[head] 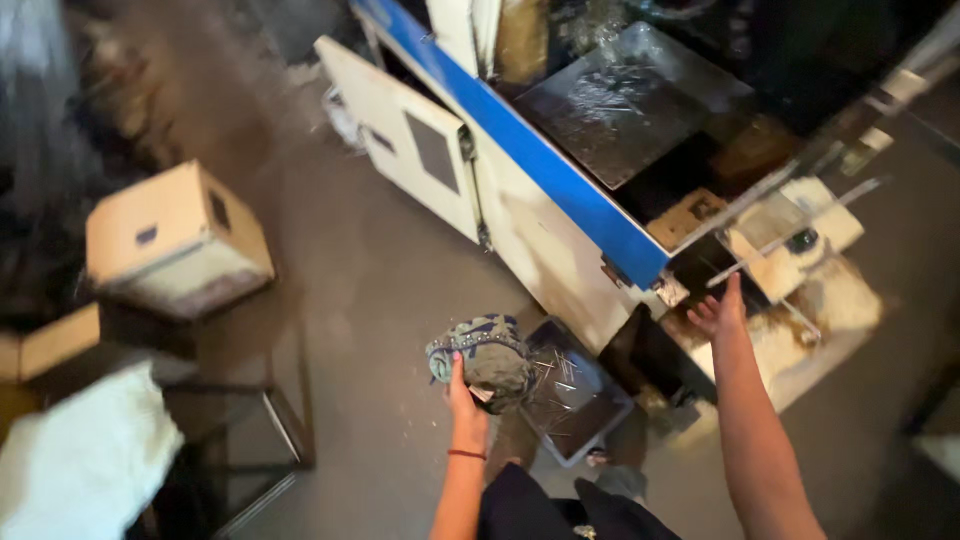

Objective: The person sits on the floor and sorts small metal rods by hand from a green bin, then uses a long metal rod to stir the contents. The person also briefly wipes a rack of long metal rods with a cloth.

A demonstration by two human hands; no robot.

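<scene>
My left hand (461, 396) grips a crumpled grey-green rag (487, 358), held low over the floor next to a dark tray. My right hand (720, 312) reaches forward with fingers apart toward the lower corner of a white machine with a blue edge (560, 175), near metal rods (790, 250) and dirty cream-coloured parts. It holds nothing. A thin red band sits on my left wrist.
A dark grey tray (590, 415) with several thin metal pins lies on the floor by the machine. The machine's white door (400, 130) hangs open. A cardboard box (175, 240) rests on a metal frame stand (285, 430) at left, with white cloth (80, 460) below.
</scene>
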